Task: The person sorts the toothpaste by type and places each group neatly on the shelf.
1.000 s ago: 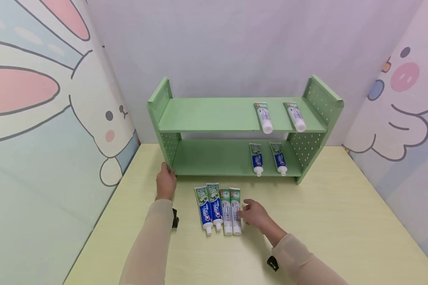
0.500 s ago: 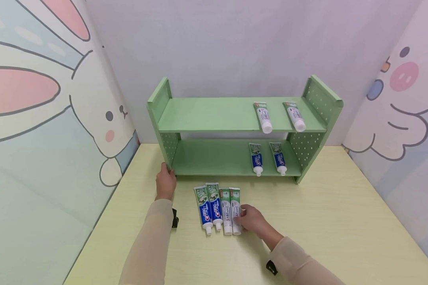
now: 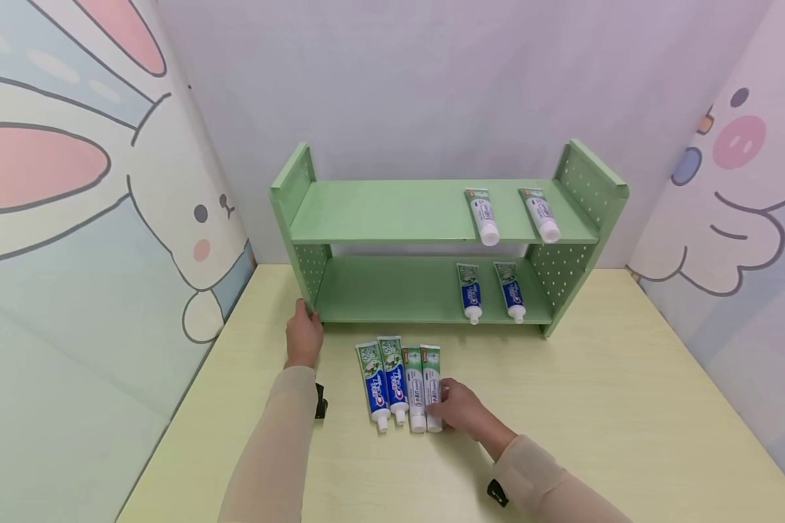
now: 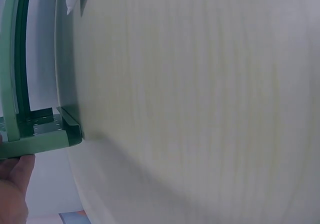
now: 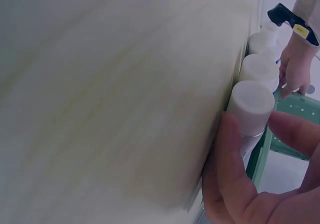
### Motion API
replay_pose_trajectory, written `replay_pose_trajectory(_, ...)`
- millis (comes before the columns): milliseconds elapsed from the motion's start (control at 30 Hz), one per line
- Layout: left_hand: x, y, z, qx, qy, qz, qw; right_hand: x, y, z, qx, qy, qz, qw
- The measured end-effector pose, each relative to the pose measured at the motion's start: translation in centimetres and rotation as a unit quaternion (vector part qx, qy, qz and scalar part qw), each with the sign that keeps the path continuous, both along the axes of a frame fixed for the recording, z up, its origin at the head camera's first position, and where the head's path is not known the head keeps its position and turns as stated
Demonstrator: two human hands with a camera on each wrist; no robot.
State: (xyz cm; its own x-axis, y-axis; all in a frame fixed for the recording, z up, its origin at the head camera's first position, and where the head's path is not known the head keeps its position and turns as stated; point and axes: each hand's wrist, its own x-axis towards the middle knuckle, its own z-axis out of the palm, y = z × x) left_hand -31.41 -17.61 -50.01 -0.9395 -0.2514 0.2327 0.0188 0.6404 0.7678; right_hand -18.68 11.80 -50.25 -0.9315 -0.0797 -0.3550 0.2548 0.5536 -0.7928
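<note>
Four-in-a-row is how the tubes lie on the table: the rightmost white-and-green toothpaste tube (image 3: 430,363) has my right hand (image 3: 463,408) at its cap end. In the right wrist view, thumb and fingers pinch that tube just below its white cap (image 5: 253,101). Beside it lies a matching white-and-green tube (image 3: 414,385), then two blue-and-green toothpaste tubes (image 3: 395,378) farther left. My left hand (image 3: 304,338) grips the lower front corner of the green shelf (image 3: 379,211) at its left side panel; its fingertips are partly hidden behind the panel in the left wrist view.
On the upper board, two white-and-green tubes (image 3: 482,216) lie toward the right, caps forward. Two blue-and-green tubes (image 3: 470,294) lie below them on the lower board. The pale wooden table (image 3: 628,407) extends to both sides, with cartoon-printed walls (image 3: 105,349) around it.
My right hand has moved slightly left and toward the cap end of the rightmost tube, and its fingers have closed on it. The left hand stays at the shelf corner.
</note>
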Motion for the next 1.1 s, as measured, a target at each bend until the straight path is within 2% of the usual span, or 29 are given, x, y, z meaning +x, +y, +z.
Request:
replay_pose_trajectory(233,-0.05,-0.23,0.04,-0.008,0.002,0.001,1.0,-0.23,-0.35,-0.41,-0.005,0.004,0.01,1.0)
replay_pose_trajectory(1100,-0.22,-0.17,-0.37,0.006,0.012,-0.01,0.9999,-0.17,-0.3,-0.15,-0.004,0.005,0.0,1.0)
